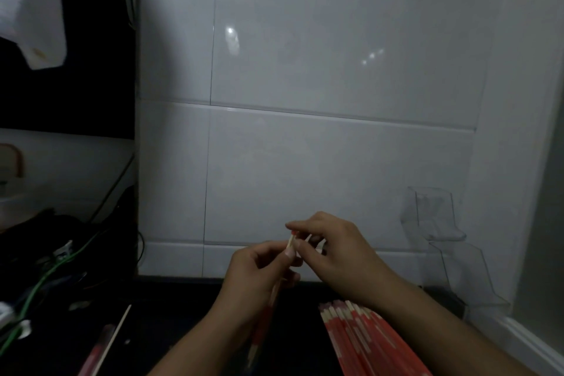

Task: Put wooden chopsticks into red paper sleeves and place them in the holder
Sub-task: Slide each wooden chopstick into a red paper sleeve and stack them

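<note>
**Seating a chopstick pair in its sleeve**

The chopsticks (291, 242) are held in the air above the dark tabletop (189, 308), in front of the tiled wall (305, 162). Their pale top ends show between the two hands; the rest runs down and toward the camera inside a red sleeve (262, 327), whose lower part shows under the left wrist. The light is dim, so how deep the sticks sit cannot be read exactly.

Left hand (259, 272): fingers curled round the sleeved part, thumb near the mouth of the sleeve. Right hand (332, 250): fingers pinched on the exposed top ends.

Procedure, as judged from this position:

1. Keep the left grip light. A tight squeeze flattens the paper and is likely to jam the sticks.
2. Keep both sticks together at the top so they travel as one.
3. Feed along the line of the sleeve. Any angle may tear or crease the paper.
4. Stop when the tops stand out of the sleeve as on the finished pairs.

A fan of finished pairs (366, 342) lies on the tabletop just below the right forearm; use it as the reference. A bare stick (122, 323) and a loose sleeve (97, 351) lie at lower left. A clear holder (451, 238) stands against the wall to the right, well apart from the hands.
</note>
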The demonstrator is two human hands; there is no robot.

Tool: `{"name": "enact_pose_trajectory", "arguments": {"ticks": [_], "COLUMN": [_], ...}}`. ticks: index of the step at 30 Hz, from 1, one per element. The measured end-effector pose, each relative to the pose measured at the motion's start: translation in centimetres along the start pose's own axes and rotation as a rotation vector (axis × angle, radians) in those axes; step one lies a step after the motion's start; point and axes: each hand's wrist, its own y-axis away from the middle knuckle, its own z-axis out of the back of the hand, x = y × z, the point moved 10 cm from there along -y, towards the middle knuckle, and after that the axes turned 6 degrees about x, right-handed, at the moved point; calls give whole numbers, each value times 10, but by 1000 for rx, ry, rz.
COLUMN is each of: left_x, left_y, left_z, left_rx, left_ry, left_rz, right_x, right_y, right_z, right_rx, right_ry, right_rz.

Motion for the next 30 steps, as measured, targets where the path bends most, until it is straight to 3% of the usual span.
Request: {"name": "enact_pose_trajectory", "arguments": {"ticks": [8,13,15,18,21,28,30], "left_x": [2,2,4,9,16,30,30], "left_y": [2,1,2,5,8,9,9], "left_z": [1,4,5,6,5,-10,-17], "left_rx": [-25,-17,-3,27,44,86,73], "left_ry": [-14,-40,-44,-71,-111,-251,-268], "left_rz": [-35,-37,-12,-6,6,49,39], "right_x": [-21,-21,-21,-25,-37,-44,-51], "right_y": [-2,-4,-6,-7,-4,4,12], "right_z": [1,5,8,-7,-1,-9,-3], "right_rx": [-62,-105,-133,-26,-100,-53,-114], "right_ry": [-214,-366,-366,-358,-401,-386,-410], "right_rz": [-146,-140,-135,-182,-228,-282,-298]}}
